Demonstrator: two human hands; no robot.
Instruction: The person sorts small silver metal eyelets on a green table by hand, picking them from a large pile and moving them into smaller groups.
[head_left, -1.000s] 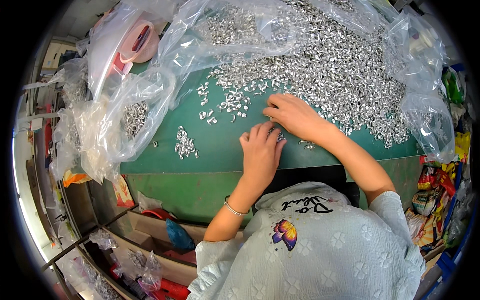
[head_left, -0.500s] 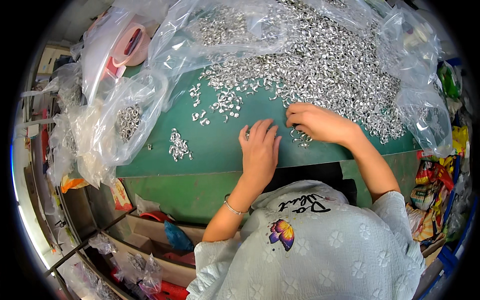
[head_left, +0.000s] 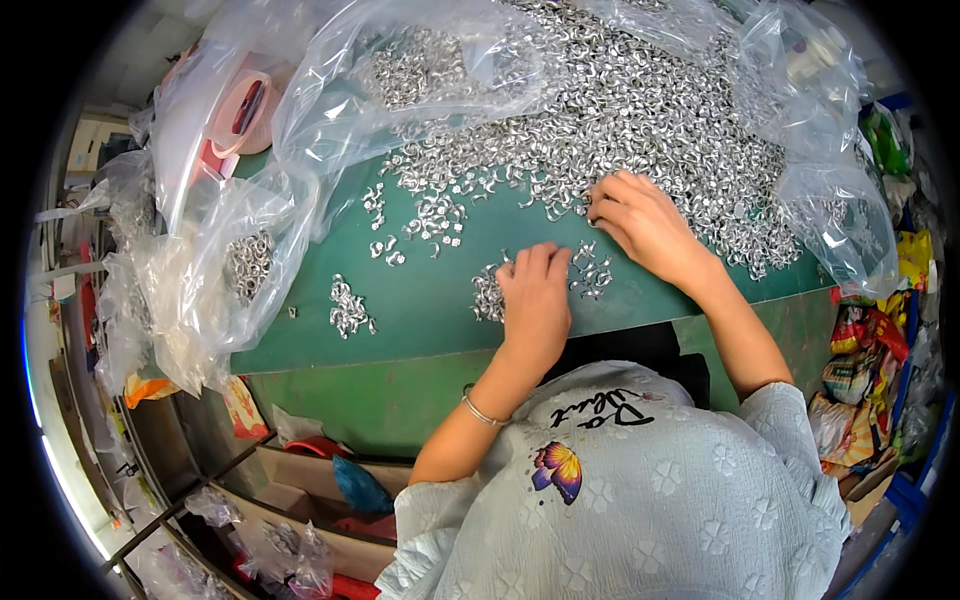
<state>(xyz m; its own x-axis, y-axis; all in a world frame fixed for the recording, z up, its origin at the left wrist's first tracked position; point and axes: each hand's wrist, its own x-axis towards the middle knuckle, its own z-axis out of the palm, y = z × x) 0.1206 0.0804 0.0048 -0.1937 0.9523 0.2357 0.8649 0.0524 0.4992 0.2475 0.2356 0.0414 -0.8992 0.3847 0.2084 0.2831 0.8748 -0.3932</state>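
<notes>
A large heap of small curved silvery metal pieces (head_left: 650,120) covers the far right of the green table. My right hand (head_left: 648,228) is at the heap's near edge, its fingers bent and drawn together; what they pinch, if anything, is hidden. My left hand (head_left: 538,302) is low over the table near its front edge, fingers curled down and close together, their tips hiding whatever lies under them. A small pile of the pieces (head_left: 488,294) touches its left side, and a looser cluster (head_left: 592,272) lies to its right.
Smaller groups of pieces (head_left: 438,220) lie left of the heap, with a separate little pile (head_left: 349,308) nearer the front. Clear plastic bags (head_left: 215,270) flank the table. A pink basket (head_left: 240,115) stands far left. Drawers (head_left: 300,480) sit below the table's front edge.
My right hand has moved away from the loose cluster to the heap's edge. My left hand has shifted slightly right and nearer me, uncovering the small pile beside it.
</notes>
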